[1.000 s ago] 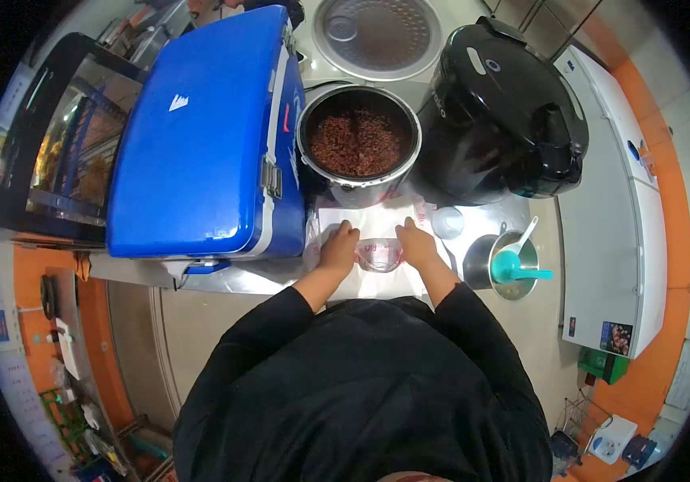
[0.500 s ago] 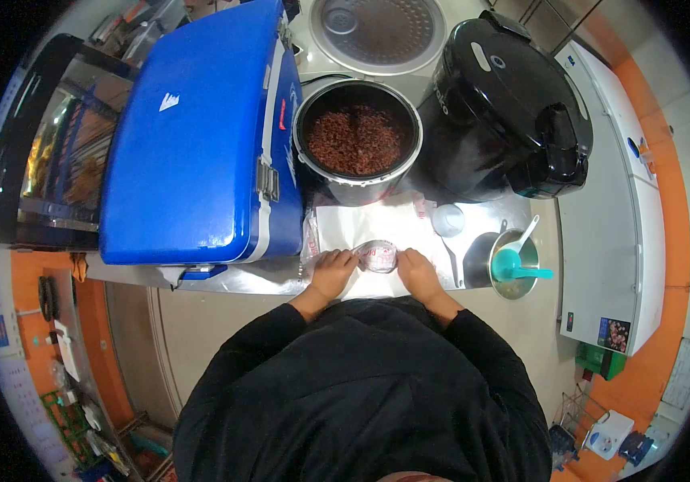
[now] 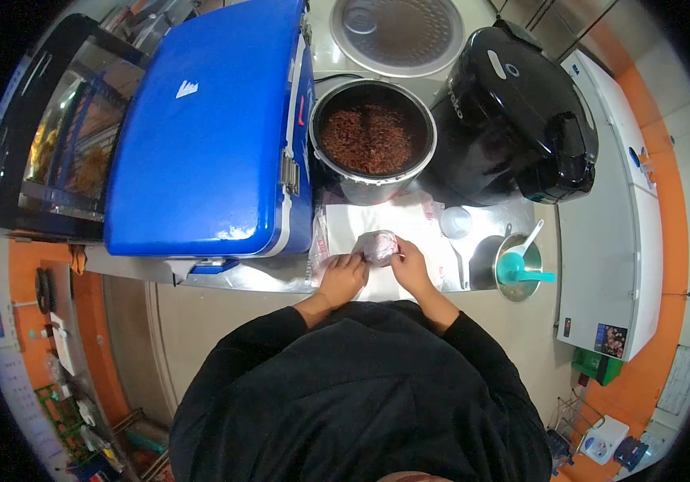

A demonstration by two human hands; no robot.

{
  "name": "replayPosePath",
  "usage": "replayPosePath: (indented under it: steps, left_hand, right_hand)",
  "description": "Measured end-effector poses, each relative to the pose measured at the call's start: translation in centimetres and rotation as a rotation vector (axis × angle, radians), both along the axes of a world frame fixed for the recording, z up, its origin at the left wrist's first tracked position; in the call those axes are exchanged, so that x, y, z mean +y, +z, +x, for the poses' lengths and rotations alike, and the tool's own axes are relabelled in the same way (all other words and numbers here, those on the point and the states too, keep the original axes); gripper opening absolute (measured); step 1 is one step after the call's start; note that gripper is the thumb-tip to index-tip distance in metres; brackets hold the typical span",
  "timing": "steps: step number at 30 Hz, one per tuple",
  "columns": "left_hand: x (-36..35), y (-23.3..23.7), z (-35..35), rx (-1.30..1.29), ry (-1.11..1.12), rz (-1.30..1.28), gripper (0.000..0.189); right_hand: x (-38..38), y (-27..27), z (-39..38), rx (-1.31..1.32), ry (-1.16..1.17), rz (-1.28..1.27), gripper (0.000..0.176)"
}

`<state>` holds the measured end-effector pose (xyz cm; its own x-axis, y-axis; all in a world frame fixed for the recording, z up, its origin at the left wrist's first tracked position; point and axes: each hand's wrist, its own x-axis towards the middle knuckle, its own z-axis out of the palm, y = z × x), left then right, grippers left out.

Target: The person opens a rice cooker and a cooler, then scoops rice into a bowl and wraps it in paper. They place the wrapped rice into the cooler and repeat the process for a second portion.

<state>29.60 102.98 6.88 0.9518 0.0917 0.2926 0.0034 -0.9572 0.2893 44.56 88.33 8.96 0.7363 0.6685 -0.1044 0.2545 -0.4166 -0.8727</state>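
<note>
A small clear plastic bag (image 3: 379, 248), rounded with dark reddish contents and some red print, lies at the near edge of white paper sheets (image 3: 353, 217). My left hand (image 3: 343, 275) has its fingers curled against the bag's left side. On the other side, my right hand (image 3: 413, 269) pinches the bag's right edge between thumb and fingers. Just beyond the paper stands an open cooker pot (image 3: 345, 181) holding reddish-brown cooked grains (image 3: 367, 138). A white rice paddle (image 3: 464, 265) and a small white cup (image 3: 455, 222) are to the right of the paper.
To the left stands a large blue cooler box (image 3: 200, 145). A black lidded cooker (image 3: 513, 112) stands at the right, behind a metal pot (image 3: 487, 261) holding a turquoise scoop (image 3: 513, 268) and a white-handled utensil. A white chest freezer (image 3: 602, 241) lines the right wall.
The bag has gone from flatter and stretched between my hands to a rounded bundle. Both hands have come closer around it. The view has shifted slightly.
</note>
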Motion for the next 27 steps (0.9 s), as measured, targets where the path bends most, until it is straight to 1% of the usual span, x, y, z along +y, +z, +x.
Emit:
replayPosePath:
  steps: [2,5,8,11,13,14,17,20,23,26,27]
  left_hand:
    - [-0.1,-0.6,0.0,-0.015,0.014,0.005,0.019]
    - [0.0,-0.6,-0.3,-0.003,-0.003,-0.031,0.025]
    - [0.2,-0.2,-0.7,0.031,-0.048,-0.029,0.03]
    - [0.2,0.6,-0.7,0.101,-0.056,-0.054,0.031]
    - [0.2,-0.1,-0.9,0.063,-0.052,-0.026,0.032]
    - [0.1,-0.3,-0.9,0.044,-0.052,-0.012,0.032]
    - [0.0,-0.7,-0.9,0.022,-0.056,-0.027,0.033]
    - [0.2,-0.4,-1.0,0.112,-0.097,-0.03,0.033]
    - [-0.1,0.5,-1.0,0.032,-0.02,-0.053,0.03]
    - [-0.2,3.4,-1.1,0.152,0.087,-0.224,0.033]
    - [-0.4,2.8,-1.0,0.105,0.093,-0.425,0.036]
  right_hand:
    - [0.8,-0.8,0.8,-0.052,0.008,-0.096,0.048]
    - [3.1,2.3,0.3,-0.099,0.039,-0.389,0.054]
    - [4.2,2.7,-0.4,-0.171,0.007,-0.496,0.062]
    - [4.4,1.8,-0.3,-0.175,-0.017,-0.529,0.068]
    - [4.6,-0.3,-0.1,-0.21,-0.005,-0.525,0.066]
    - [4.9,0.1,-0.1,-0.226,-0.001,-0.523,0.065]
    - [6.1,1.7,-0.8,-0.076,-0.129,-0.492,0.061]
    - [6.0,2.5,-1.7,-0.176,-0.122,-0.447,0.057]
    - [4.9,0.1,-0.5,-0.05,-0.137,-0.249,0.061]
    - [3.6,-1.4,-1.0,0.147,-0.194,0.09,0.062]
    - [3.3,-1.5,-0.9,0.186,-0.189,0.155,0.062]
